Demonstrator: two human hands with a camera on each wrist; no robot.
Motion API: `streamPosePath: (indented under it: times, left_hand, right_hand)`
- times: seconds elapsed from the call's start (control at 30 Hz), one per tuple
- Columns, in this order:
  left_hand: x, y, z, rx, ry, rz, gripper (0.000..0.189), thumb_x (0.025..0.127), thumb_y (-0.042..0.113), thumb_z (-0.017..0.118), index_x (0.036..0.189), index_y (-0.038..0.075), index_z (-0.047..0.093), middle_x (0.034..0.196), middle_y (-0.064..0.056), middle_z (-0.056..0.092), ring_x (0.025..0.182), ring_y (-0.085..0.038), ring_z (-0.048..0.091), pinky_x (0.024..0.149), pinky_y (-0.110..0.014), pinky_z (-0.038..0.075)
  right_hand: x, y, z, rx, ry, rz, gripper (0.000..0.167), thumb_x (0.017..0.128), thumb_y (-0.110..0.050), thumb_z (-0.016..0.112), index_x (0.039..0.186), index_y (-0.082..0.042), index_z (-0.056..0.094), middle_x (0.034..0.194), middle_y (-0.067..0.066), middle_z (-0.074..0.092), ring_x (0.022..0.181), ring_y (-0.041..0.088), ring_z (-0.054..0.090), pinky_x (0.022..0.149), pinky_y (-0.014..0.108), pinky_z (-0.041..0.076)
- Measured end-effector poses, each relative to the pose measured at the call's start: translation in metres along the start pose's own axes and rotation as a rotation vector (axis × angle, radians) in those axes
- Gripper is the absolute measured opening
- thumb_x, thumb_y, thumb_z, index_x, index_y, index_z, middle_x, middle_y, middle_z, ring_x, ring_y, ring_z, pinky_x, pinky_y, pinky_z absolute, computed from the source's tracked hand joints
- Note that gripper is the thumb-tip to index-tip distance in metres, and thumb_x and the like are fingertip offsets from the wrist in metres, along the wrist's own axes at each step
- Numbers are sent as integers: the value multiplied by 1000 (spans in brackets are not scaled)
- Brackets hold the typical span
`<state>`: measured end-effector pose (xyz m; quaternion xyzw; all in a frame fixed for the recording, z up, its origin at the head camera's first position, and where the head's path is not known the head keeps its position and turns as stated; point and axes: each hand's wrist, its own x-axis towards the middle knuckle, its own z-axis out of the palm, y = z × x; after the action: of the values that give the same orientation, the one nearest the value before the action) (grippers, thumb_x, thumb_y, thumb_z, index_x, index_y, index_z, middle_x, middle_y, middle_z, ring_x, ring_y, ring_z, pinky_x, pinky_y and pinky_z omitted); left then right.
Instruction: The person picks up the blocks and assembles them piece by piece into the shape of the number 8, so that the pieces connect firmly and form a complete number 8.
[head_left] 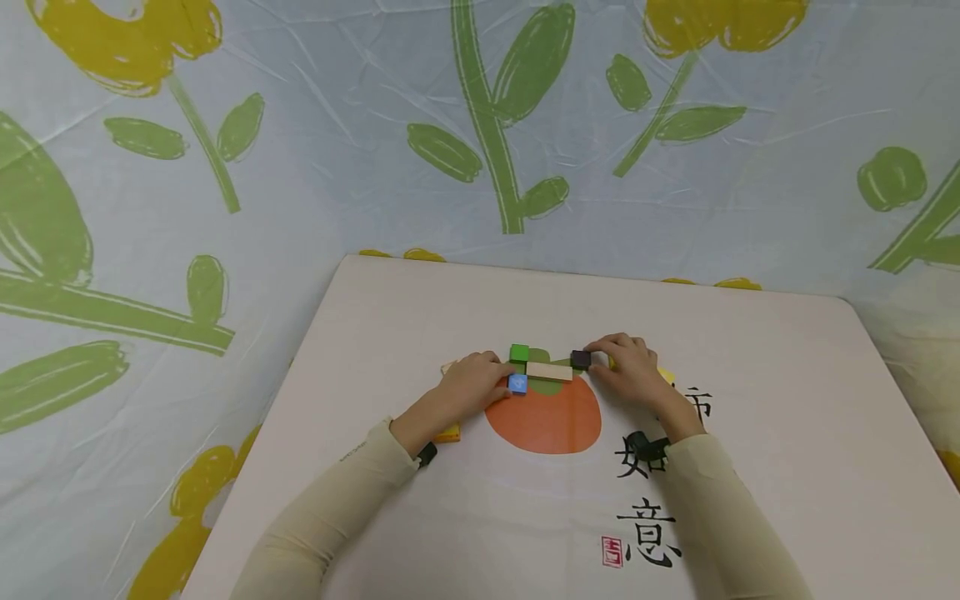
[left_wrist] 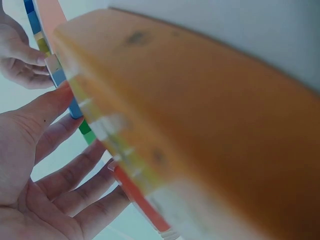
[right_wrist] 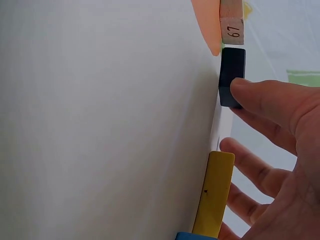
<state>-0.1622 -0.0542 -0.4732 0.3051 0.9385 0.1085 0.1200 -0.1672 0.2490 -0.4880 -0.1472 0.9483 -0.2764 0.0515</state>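
Between my left hand's [head_left: 468, 385] thumb and index finger is a small blue block [head_left: 517, 384] marked with a pale 4. In the left wrist view the same blue block [left_wrist: 75, 109] shows at the fingertips. A green block [head_left: 519, 353] sits just beyond it. My right hand [head_left: 633, 367] pinches a black block [head_left: 581, 359] between thumb and index finger, clearly seen in the right wrist view [right_wrist: 232, 70]. A long plain wooden block [head_left: 550, 372] lies between the two hands; its end [right_wrist: 232, 31] reads 67. The right hand's other fingers spread beside a yellow block [right_wrist: 215, 192].
An orange block [left_wrist: 200, 110] looms close to the left wrist camera, with a red one [left_wrist: 142, 200] behind it. A yellow-orange block [head_left: 448, 433] lies beside the left wrist. Below the right hand is a blue block [right_wrist: 196, 236]. The pale tabletop [head_left: 465, 517] bears a printed orange fruit and black characters.
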Motion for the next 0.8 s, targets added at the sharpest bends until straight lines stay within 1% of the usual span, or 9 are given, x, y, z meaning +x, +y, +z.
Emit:
streamPosePath:
  times: [0.33,0.8]
  left_hand:
    - [-2,-2,2,-3,13,15,45,98,36,66,137,15,63,122,-9,62,107,-23,59,89,-36,51]
    - [-1,-3,0,-9,19,33,44,98,34,67,137,13,63,121,-9,63,107,-23,60,88,-36,51]
  right_hand:
    - [-2,-1,3,-2,5,-2,30,96,-15,67,125,-11,66,133,23,52,123,49,36,95,70,22]
    - [-1,-2,3,-6,1,6,31,96,-15,68,126,-11,66,133,22,52,124,49,36,96,71,22]
